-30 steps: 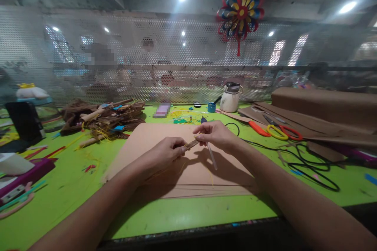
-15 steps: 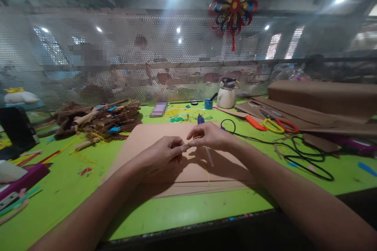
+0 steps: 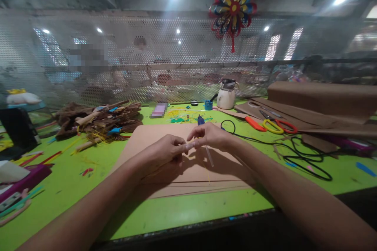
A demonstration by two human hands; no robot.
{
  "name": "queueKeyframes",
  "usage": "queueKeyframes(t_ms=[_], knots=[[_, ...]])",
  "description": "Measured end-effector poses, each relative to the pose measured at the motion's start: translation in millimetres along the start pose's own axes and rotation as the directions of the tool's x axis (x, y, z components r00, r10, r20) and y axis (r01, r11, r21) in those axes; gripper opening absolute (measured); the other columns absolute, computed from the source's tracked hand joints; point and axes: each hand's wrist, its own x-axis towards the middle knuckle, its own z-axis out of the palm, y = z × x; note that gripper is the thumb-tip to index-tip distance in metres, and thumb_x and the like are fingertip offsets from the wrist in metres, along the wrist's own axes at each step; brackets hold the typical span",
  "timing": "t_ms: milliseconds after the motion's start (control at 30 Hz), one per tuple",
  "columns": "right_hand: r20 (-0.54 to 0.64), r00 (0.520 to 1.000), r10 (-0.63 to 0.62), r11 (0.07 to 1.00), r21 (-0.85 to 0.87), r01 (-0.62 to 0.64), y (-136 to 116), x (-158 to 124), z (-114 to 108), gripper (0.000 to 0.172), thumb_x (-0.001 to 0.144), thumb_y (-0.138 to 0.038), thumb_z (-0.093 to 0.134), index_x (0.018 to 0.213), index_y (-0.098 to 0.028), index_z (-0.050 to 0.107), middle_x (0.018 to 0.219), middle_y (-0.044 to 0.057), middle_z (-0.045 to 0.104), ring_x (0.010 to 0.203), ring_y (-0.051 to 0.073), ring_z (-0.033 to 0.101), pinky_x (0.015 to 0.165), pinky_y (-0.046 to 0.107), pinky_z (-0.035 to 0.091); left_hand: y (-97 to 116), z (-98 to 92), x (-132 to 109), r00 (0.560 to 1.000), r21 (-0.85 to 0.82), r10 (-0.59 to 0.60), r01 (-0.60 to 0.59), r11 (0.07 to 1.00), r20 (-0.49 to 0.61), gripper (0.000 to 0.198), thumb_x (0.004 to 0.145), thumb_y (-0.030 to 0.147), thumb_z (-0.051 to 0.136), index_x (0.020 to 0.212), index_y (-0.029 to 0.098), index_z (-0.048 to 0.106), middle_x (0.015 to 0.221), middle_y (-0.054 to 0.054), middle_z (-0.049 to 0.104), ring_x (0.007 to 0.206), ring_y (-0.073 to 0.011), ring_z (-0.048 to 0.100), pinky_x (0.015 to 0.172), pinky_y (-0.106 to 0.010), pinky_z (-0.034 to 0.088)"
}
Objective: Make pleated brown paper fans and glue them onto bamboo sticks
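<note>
Over a tan paper sheet (image 3: 141, 137), my left hand (image 3: 166, 152) and my right hand (image 3: 210, 136) meet at their thumbs and fingertips. Both are closed in a pinch. A thin yellow strand (image 3: 209, 175) trails below the right hand onto the sheet, and a bit of yellow shows at the right fingers. Whatever small piece the left fingers grip is mostly hidden. Behind the right hand lies a glue gun, its dark blue nozzle (image 3: 200, 119) and clear glue stick (image 3: 209, 157) showing on either side of the hand.
A black cord (image 3: 312, 157) loops over the green table (image 3: 176, 217). To the right are scissors (image 3: 273, 126), an orange-handled tool (image 3: 255, 124) and stacked brown paper (image 3: 321, 100). Brown scraps (image 3: 100, 119) lie left. A white jug (image 3: 226, 96) and blue pot (image 3: 208, 104) stand behind.
My fingertips have drawn closer together, the left thumb shifting slightly right and up, covering the small piece seen between them before. The tabletop things stay in place.
</note>
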Motion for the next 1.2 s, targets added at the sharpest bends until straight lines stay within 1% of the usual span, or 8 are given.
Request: queueKeyframes(t_ms=[167, 267, 400, 500, 600, 767, 1033, 1200], knots=[[0.042, 0.998, 0.045, 0.984, 0.170, -0.051, 2, -1, -5, 0.031, 0.057, -0.029, 0.075, 0.078, -0.010, 0.065, 0.065, 0.001, 0.062, 0.058, 0.010, 0.058, 0.061, 0.026, 0.048, -4, 1.8, 3, 1.000, 0.035, 0.024, -0.023, 0.999, -0.019, 0.043, 0.077, 0.054, 0.043, 0.061, 0.014, 0.053, 0.056, -0.001, 0.055, 0.052, -0.0111, 0.045, 0.054, -0.024, 0.034], [0.060, 0.996, 0.059, 0.983, 0.171, -0.068, 0, -3, -7, 0.029, 0.058, -0.028, 0.075, 0.079, -0.010, 0.065, 0.064, 0.001, 0.062, 0.057, 0.010, 0.058, 0.061, 0.026, 0.049, -2, -1.2, 3, 0.999, 0.067, 0.042, -0.042, 0.997, 0.010, 0.046, 0.077, 0.056, 0.041, 0.061, 0.015, 0.053, 0.054, -0.001, 0.054, 0.051, -0.0109, 0.044, 0.053, -0.024, 0.033], [0.079, 0.997, 0.015, 0.984, 0.175, -0.029, -6, -5, -8, 0.029, 0.060, -0.029, 0.074, 0.081, -0.010, 0.065, 0.068, 0.002, 0.063, 0.060, 0.010, 0.058, 0.064, 0.028, 0.049, 4, -8.4, 6, 0.998, 0.099, 0.011, -0.017, 0.995, 0.059, 0.044, 0.077, 0.055, 0.042, 0.061, 0.015, 0.053, 0.051, 0.000, 0.053, 0.048, -0.0100, 0.042, 0.052, -0.024, 0.031], [0.077, 0.997, -0.018, 0.989, 0.151, 0.006, -7, -5, -8, 0.026, 0.062, -0.028, 0.072, 0.078, -0.009, 0.065, 0.069, 0.003, 0.063, 0.061, 0.010, 0.057, 0.065, 0.028, 0.048, 8, -11.2, 8, 0.997, 0.088, 0.014, -0.020, 0.996, 0.072, 0.042, 0.077, 0.053, 0.043, 0.063, 0.015, 0.054, 0.050, 0.001, 0.052, 0.047, -0.0096, 0.040, 0.051, -0.023, 0.031], [0.063, 0.997, -0.035, 0.998, 0.053, 0.032, -5, -3, -7, 0.021, 0.066, -0.026, 0.068, 0.078, -0.009, 0.065, 0.067, 0.002, 0.061, 0.060, 0.010, 0.055, 0.064, 0.027, 0.046, 7, -10.4, 7, 0.998, 0.089, 0.022, -0.027, 0.996, 0.058, 0.042, 0.078, 0.052, 0.042, 0.062, 0.015, 0.053, 0.049, 0.001, 0.050, 0.047, -0.0094, 0.040, 0.051, -0.023, 0.031], [0.154, 0.984, -0.091, 0.984, -0.135, 0.113, -5, -2, -6, 0.023, 0.073, -0.026, 0.062, 0.091, -0.012, 0.066, 0.078, 0.004, 0.063, 0.068, 0.011, 0.055, 0.065, 0.024, 0.044, 1, -9.9, 4, 1.000, 0.106, 0.024, -0.023, 0.994, -0.004, 0.041, 0.076, 0.053, 0.045, 0.062, 0.015, 0.052, 0.052, 0.001, 0.051, 0.049, -0.0100, 0.042, 0.052, -0.023, 0.032], [0.118, 0.987, -0.108, 0.994, 0.004, 0.109, -7, -4, -4, 0.021, 0.072, -0.026, 0.064, 0.087, -0.012, 0.067, 0.068, 0.003, 0.062, 0.063, 0.010, 0.055, 0.065, 0.026, 0.046, 2, -14.1, -1, 0.997, -0.043, 0.051, -0.049, 0.998, 0.049, 0.033, 0.078, 0.045, 0.047, 0.081, 0.014, 0.058, 0.063, -0.002, 0.058, 0.058, -0.0122, 0.050, 0.058, -0.024, 0.037], [0.139, 0.985, -0.102, 0.995, -0.004, 0.104, -8, -5, -4, 0.020, 0.071, -0.024, 0.065, 0.088, -0.013, 0.067, 0.069, 0.002, 0.062, 0.064, 0.010, 0.055, 0.065, 0.025, 0.046, 3, -15.0, -7, 0.995, -0.056, 0.071, -0.068, 0.996, 0.065, 0.031, 0.079, 0.043, 0.047, 0.082, 0.015, 0.060, 0.066, -0.003, 0.059, 0.062, -0.0127, 0.051, 0.061, -0.025, 0.038]])
